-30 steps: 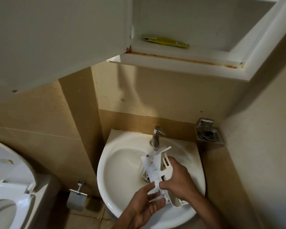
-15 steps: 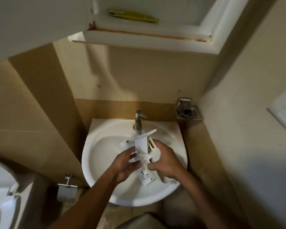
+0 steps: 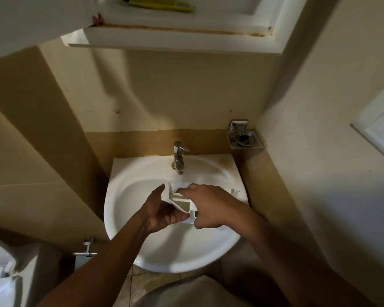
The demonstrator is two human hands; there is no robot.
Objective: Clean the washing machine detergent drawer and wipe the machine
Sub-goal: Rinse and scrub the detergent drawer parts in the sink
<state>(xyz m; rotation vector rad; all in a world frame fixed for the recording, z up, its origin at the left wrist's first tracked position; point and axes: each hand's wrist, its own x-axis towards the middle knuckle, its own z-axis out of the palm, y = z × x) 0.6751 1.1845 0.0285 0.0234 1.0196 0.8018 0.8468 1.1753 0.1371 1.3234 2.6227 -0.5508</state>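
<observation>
The white plastic detergent drawer point(image 3: 180, 200) hangs over the white wash basin point(image 3: 142, 247), just below the chrome tap point(image 3: 178, 159). My left hand point(image 3: 162, 212) cups it from the left and underneath, fingers curled on its lower edge. From the right, my right hand point(image 3: 210, 206) lies over the top of it, fingertips on its upper rim, and hides most of its right part. A thin stream of water seems to fall from the tap onto the drawer's far end. The washing machine is not in view.
A wall cabinet point(image 3: 171, 41) with an open door hangs overhead, a yellow-green packet point(image 3: 162, 4) on its shelf. A chrome soap dish point(image 3: 244, 138) is fixed at the corner to the right. A toilet point(image 3: 2, 278) stands at lower left, beside a paper holder point(image 3: 87, 251).
The drawer has been turned from upright to lying flatter and brought nearer the tap. My left hand has closed under it. The camera has tilted down, so the basin sits more central.
</observation>
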